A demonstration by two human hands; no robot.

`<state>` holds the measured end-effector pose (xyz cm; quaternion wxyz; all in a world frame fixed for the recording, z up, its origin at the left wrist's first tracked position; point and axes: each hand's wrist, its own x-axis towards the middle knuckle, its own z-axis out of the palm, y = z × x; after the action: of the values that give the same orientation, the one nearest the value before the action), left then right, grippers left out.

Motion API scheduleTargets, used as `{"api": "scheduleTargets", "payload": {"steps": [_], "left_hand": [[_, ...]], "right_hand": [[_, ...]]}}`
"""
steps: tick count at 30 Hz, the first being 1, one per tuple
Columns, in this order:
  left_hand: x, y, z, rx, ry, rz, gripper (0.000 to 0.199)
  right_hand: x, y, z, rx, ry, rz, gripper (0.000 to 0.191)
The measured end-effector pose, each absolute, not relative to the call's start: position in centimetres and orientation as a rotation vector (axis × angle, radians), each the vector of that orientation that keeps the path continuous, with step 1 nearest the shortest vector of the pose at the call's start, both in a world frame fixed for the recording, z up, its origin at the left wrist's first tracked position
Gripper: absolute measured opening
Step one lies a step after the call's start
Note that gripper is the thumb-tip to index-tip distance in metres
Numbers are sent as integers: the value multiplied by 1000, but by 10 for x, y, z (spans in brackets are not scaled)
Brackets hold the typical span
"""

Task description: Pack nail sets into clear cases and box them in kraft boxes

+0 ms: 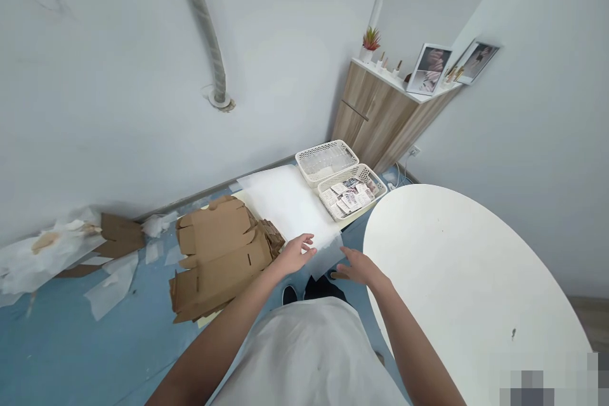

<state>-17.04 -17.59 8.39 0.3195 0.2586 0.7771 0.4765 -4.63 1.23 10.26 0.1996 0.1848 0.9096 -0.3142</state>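
My left hand (pixel 298 254) hovers with loosely curled, parted fingers near the front edge of a stack of white sheets (pixel 290 200). Nothing shows in it. To its left lies a pile of flattened brown cardboard boxes (pixel 216 235). My right hand (pixel 356 265) is held out between the sheets and the round table, fingers apart and holding nothing. Beyond the sheets stand two white plastic baskets. The nearer basket (pixel 379 189) has many small printed cards (pixel 349 198) in it; the farther basket (pixel 304 157) has clear plastic pieces (pixel 330 157).
A round white table (pixel 457 266) fills the right side. Behind the baskets stands a wooden cabinet (pixel 375 114) with framed pictures (pixel 429 70) and a small potted plant (pixel 370 41). Torn white wrapping (pixel 52 250) and cardboard (pixel 121 235) lie on the blue floor at left.
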Motion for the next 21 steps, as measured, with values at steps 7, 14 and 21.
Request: {"api": "scheduleTargets", "payload": {"steps": [7,14,21], "left_hand": [[-215,-156,93,605,2041,1205,43],[-283,-118,88,457,2065,1176,41],[-343,-35,80,435,2070,1176,38]], "right_hand": [[-110,42,106,461,2507,-824,56],[-189,90,85,417,2649,-961,51],[-260,145,66,625,3007,-907,42]]}}
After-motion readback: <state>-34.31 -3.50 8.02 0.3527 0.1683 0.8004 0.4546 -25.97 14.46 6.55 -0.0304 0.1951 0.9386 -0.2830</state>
